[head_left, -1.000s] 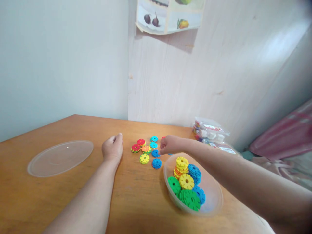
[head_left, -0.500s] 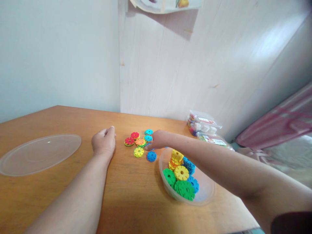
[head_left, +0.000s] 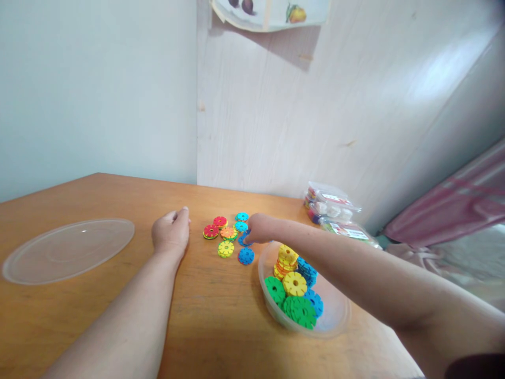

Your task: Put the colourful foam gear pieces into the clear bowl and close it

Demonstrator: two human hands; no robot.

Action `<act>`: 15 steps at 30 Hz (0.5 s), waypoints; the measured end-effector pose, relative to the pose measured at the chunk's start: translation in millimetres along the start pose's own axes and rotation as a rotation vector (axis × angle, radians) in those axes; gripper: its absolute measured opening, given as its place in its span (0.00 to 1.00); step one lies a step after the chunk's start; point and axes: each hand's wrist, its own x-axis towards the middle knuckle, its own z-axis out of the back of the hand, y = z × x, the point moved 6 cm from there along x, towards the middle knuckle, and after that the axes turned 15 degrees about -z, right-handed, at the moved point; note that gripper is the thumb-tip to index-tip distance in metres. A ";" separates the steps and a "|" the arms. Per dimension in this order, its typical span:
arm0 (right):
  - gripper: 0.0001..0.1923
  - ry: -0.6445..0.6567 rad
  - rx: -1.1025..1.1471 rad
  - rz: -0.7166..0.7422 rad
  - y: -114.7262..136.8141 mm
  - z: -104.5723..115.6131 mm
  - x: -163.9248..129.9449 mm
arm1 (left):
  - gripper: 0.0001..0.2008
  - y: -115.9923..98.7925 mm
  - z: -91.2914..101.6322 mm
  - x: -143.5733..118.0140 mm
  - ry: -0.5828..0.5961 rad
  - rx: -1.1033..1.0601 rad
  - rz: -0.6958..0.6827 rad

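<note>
My left hand (head_left: pixel 171 231) rests on the table in a loose fist, left of the toy discs, with nothing showing in it. My right hand (head_left: pixel 261 227) reaches across to the pile, its fingers closed at the edge of a blue notched plastic disc (head_left: pixel 243 240), partly covered by them. Around it lie another blue disc (head_left: pixel 246 256), two light-blue discs (head_left: pixel 242 217), two red discs (head_left: pixel 211 231), an orange disc (head_left: pixel 229 233) and a yellow disc (head_left: pixel 226 249), some stacked on others. My right fingertips are partly hidden.
A clear round tub (head_left: pixel 335 329) with several green, yellow and blue discs stands below my right forearm. Its clear lid (head_left: pixel 71 250) lies at the left. Clear plastic packs (head_left: pixel 333 205) are stacked at the back right near the wall. A pink curtain (head_left: pixel 445 210) hangs at the right.
My right hand has shifted slightly right, and more of the blue disc shows beneath its fingers. The left hand keeps its place; the whole view has tipped a little.
</note>
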 end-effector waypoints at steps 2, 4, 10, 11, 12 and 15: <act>0.15 0.038 0.061 -0.017 -2.0 0.0 -0.7 | 0.18 0.3 0.0 -0.4 0.000 -0.002 0.005; 0.12 0.080 0.105 -0.029 -4.2 0.0 -2.7 | 0.18 0.4 -0.3 -1.1 0.005 -0.002 0.016; 0.09 0.097 0.288 -0.015 -22.6 7.8 -15.4 | 0.18 0.8 -1.2 -1.7 0.004 -0.008 0.025; 0.09 0.080 0.366 -0.004 -29.1 11.0 -19.8 | 0.18 1.5 -1.4 -1.5 0.003 -0.004 0.025; 0.08 0.063 0.459 0.011 -36.7 14.4 -25.7 | 0.18 2.2 -1.6 -1.3 0.001 -0.001 0.025; 0.07 0.066 0.717 0.047 -64.2 22.3 -52.2 | 0.18 3.2 -2.2 -1.2 -0.010 -0.016 0.021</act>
